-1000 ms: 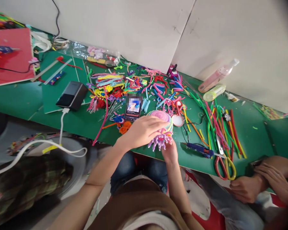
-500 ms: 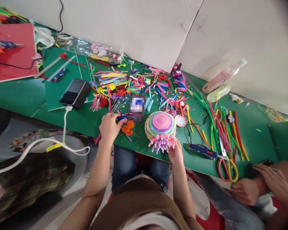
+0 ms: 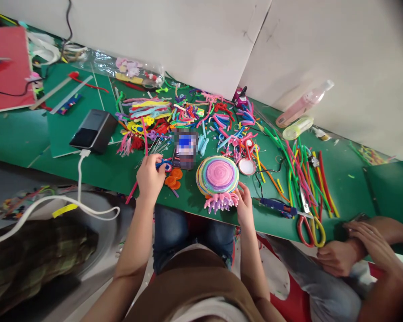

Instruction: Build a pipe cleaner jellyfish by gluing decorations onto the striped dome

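Observation:
My left hand (image 3: pixel 152 175) is closed in a pinch on a small blue pipe-cleaner coil (image 3: pixel 163 166) with a pinkish centre. Orange coiled discs (image 3: pixel 173 179) lie just right of its fingers. My right hand (image 3: pixel 245 206) grips the right edge of a striped pipe-cleaner dome (image 3: pixel 217 175), with spirals of pink, purple, green and yellow. Pink and purple looped fringe (image 3: pixel 221 202) hangs from its near side, by my right thumb. Part of that hand's grip is hidden by the fringe. Beyond the dome and coil lies a phone (image 3: pixel 184 152), its screen blurred.
Pipe-cleaner pieces (image 3: pixel 151 109) cover the green table's (image 3: pixel 121 167) middle. To the right are a glue gun (image 3: pixel 278 208), scissors (image 3: pixel 310 228), long pipe cleaners (image 3: pixel 317 179) and bottles (image 3: pixel 304 105). A black cabled device (image 3: pixel 93 129) stands left. Another person's hands (image 3: pixel 339 257) rest at right.
The view has shifted, so most things sit farther left. The dome has tipped slightly, showing more of its top. My right fingers have shifted and show more beside the fringe. My left hand keeps its coil.

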Demonstrator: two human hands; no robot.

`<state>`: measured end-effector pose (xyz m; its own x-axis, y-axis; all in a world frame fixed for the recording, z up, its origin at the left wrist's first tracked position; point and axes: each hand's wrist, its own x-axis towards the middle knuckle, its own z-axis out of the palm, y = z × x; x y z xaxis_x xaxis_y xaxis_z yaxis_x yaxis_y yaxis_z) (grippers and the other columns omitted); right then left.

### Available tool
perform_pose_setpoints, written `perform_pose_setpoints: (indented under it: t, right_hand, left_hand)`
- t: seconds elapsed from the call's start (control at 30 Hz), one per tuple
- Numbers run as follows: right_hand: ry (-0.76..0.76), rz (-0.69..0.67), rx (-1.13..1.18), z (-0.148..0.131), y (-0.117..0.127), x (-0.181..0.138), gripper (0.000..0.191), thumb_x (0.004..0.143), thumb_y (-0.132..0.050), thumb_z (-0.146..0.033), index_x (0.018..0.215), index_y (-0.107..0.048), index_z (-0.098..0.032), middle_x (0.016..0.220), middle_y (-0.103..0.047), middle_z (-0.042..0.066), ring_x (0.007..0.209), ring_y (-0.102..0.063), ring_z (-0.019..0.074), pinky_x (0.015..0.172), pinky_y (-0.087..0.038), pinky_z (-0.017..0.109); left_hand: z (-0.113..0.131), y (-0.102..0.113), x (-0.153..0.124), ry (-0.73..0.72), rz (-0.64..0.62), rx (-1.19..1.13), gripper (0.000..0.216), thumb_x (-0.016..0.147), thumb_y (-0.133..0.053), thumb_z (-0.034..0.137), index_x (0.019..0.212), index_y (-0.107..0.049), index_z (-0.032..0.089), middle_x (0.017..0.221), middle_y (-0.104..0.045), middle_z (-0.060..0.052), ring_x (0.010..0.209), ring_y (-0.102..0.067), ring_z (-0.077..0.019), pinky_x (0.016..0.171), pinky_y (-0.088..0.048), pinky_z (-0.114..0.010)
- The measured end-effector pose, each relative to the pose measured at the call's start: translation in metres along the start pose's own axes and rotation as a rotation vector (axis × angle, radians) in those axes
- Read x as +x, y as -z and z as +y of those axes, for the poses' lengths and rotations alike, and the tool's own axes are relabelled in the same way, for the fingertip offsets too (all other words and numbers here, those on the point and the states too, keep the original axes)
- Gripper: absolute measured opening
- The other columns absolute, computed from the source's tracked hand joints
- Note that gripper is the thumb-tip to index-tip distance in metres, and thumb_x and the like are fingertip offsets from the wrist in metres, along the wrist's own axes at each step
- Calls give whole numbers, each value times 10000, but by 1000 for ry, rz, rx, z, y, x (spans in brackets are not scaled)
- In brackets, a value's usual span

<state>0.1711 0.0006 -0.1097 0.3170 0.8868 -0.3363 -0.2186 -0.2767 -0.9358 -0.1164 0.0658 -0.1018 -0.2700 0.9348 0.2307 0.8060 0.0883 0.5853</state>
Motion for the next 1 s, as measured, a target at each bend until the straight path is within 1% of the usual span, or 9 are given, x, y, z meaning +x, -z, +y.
perform_pose_setpoints:
  t: [0.13,0.27,0.4,0.47,0.53,0.63,0.8,0.9,1.0]
  right_hand:
    - [-74,-31,43,-1,-2,0,472,688,-742,-427,1084,-566,-241,779,-673,-38,624,-581,120,569,-426,236]
    - [-127,-75,124,-6,-7,-3,457,670,-764,-430,1044,-563,-261,737,-639,-55,592,-569,110,509,-416,217]
    - [-120,-109,194,-14,-14,-4,429,679,-767,-413,1024,-559,-266,728,-625,-62,580,-581,100,490,-436,204]
    - [-116,-101,232,-18,-19,-4,421,677,-771,-403,1013,-561,-263,749,-634,-60,589,-590,95,506,-463,203]
    - [-119,-86,269,-21,-23,-3,421,665,-780,-399,997,-563,-259,771,-645,-56,592,-595,90,519,-490,206]
    - [-117,-92,303,-23,-26,-2,421,653,-789,-391,985,-569,-256,772,-649,-57,579,-592,82,527,-512,207]
    - [-92,-101,318,-21,-28,0,404,672,-779,-379,1000,-576,-258,770,-648,-59,583,-595,77,535,-519,200]
    - [-92,-99,311,-19,-27,1,393,687,-769,-386,1003,-573,-258,769,-654,-58,579,-597,79,529,-525,205]
    - [-81,-112,310,-18,-26,3,384,700,-764,-380,1010,-574,-258,773,-659,-57,589,-607,84,543,-544,217]
  left_hand:
    - [-5,0,0,-68,131,-129,179,824,-557,236,982,-607,170,943,-652,-85,909,-619,-227,791,-492,-326]
    - [1,6,0,-101,103,-313,182,850,-566,291,971,-642,178,973,-685,-74,910,-643,-190,776,-504,-279]
    - [21,14,-2,-33,22,-494,349,804,-645,369,1104,-607,194,983,-694,-58,847,-667,-163,687,-525,-235]
    - [33,20,-4,-8,-20,-543,399,754,-703,381,1090,-604,189,924,-703,-46,796,-676,-159,661,-533,-230]
    - [46,27,-4,-16,-77,-583,348,736,-725,372,1016,-636,185,876,-709,-37,777,-680,-162,652,-540,-231]
    - [68,39,0,-128,-199,-602,255,778,-686,360,971,-697,194,909,-709,-43,780,-671,-166,638,-545,-240]
    - [105,50,17,-425,-487,-515,275,842,-598,288,1088,-704,223,1073,-699,-58,902,-666,-182,701,-551,-255]
    - [116,45,27,-447,-562,-437,261,823,-619,251,1063,-714,218,1050,-729,-40,901,-683,-184,777,-546,-271]
    - [119,38,32,-426,-605,-371,207,783,-661,238,972,-739,201,931,-758,-30,839,-699,-187,774,-540,-273]
